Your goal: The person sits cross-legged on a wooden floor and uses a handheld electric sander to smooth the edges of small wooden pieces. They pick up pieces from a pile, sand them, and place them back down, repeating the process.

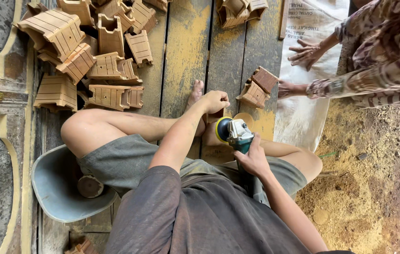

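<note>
Left hand (215, 101) gripping wooden block (211, 134) at centre; right hand (252, 159) clasping sander (233, 132), disc against block. Sanding seemingly underway; block pile (92, 56) at 10 o'clock, finish indiscernible.

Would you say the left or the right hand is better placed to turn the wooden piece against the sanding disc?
Probably the left hand: it already grips the wooden piece at the disc, while the right hand is occupied holding the angle grinder.
</note>
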